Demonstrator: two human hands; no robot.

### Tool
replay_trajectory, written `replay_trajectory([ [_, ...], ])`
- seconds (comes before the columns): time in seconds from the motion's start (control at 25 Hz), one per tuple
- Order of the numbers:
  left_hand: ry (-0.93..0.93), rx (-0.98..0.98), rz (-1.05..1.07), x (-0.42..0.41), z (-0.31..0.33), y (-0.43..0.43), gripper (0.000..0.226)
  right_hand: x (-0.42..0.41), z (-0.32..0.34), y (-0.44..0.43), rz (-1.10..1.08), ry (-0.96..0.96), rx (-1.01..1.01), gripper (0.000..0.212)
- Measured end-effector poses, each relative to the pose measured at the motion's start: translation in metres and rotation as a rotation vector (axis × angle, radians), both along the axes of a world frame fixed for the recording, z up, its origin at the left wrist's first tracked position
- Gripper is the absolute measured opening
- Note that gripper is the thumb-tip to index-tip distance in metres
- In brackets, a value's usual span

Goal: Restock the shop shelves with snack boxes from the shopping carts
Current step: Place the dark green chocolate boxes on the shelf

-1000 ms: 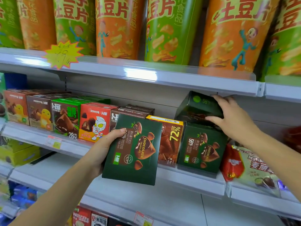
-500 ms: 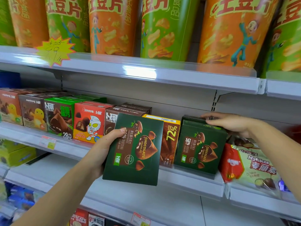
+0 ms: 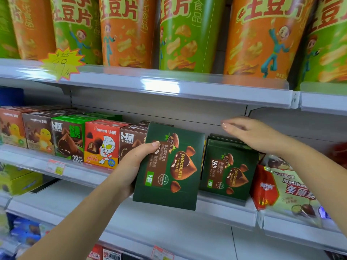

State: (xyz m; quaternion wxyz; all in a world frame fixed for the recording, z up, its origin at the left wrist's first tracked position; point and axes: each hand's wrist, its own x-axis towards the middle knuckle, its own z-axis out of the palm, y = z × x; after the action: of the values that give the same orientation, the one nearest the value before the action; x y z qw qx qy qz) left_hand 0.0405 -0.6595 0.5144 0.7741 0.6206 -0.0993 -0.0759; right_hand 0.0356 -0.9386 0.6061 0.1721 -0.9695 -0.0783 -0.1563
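At the middle shelf (image 3: 221,208), your left grip (image 3: 134,166) is clamped on a flat, matte dark-green cardboard truffle box (image 3: 169,171). Your thumb presses across its printed front, and the box is held upright, slightly tilted, just in front of the shelf edge. Your right grip (image 3: 251,136) is spread flat, fingers straight, palm down over a matching box (image 3: 227,171) standing on the shelf; whether it touches is unclear. Square-cornered cartons (image 3: 102,145) line up to the left, a glossy crinkled foil bag (image 3: 293,188) lies to the right, and tall rounded chip tubes (image 3: 187,34) stand on the upper shelf (image 3: 169,87).
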Motion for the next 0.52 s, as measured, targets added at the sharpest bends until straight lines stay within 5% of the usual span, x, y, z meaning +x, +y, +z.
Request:
replay_trajectory([
  [0.16, -0.162, 0.074, -0.027, 0.001, 0.014, -0.003, 0.04, -0.034, 0.01, 0.049, 0.297, 0.063, 0.121, 0.069],
  [0.36, -0.411, 0.084, -0.094, 0.003, 0.034, 0.01, 0.033, -0.045, 0.028, 0.053, 0.41, 0.107, 0.283, 0.061],
  [0.52, -0.637, 0.167, -0.064, 0.007, 0.054, 0.03, 0.067, -0.058, 0.026, 0.057, 0.399, -0.372, 0.185, 0.053],
])
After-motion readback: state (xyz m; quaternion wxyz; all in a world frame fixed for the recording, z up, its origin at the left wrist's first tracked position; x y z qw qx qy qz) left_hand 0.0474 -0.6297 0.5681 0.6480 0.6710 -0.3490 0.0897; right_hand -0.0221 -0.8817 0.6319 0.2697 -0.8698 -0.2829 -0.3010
